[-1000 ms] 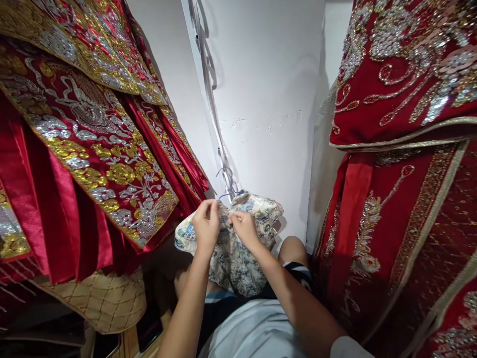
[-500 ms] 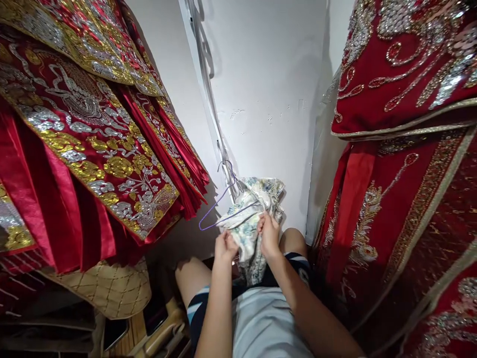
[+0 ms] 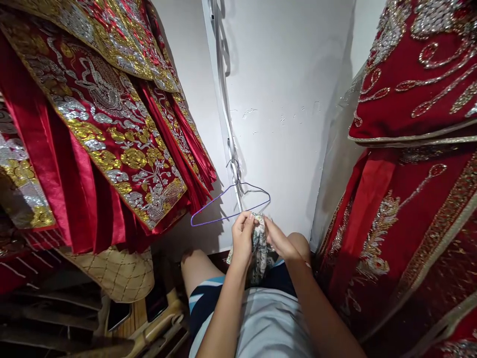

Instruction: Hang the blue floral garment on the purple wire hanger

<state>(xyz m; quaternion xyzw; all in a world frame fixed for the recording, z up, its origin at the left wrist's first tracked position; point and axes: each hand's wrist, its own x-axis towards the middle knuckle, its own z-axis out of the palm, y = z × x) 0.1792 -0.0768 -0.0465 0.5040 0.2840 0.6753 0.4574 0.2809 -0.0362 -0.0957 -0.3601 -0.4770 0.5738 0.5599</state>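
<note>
A patterned cloth garment (image 3: 260, 248) in white, green and blue hangs bunched between my hands, over my lap. My left hand (image 3: 244, 233) pinches its upper left edge, thumb on top. At its right side, the fingers of my right hand (image 3: 278, 237) are closed on the same cloth, partly behind it. Just above the hands, a purple wire hanger (image 3: 214, 220) hangs bare by its hook from a white metal strip (image 3: 219, 84) on the wall.
Red embroidered garments with gold and silver sequins (image 3: 122, 144) hang at the left. More beaded red garments (image 3: 421, 114) hang at the right. Lower left, a bamboo seat (image 3: 139, 320) carries two dark flat objects.
The cloth has come off the hanger and down toward my lap, now gathered into a narrow bunch. My hands have moved closer together. The view has shifted slightly left.
</note>
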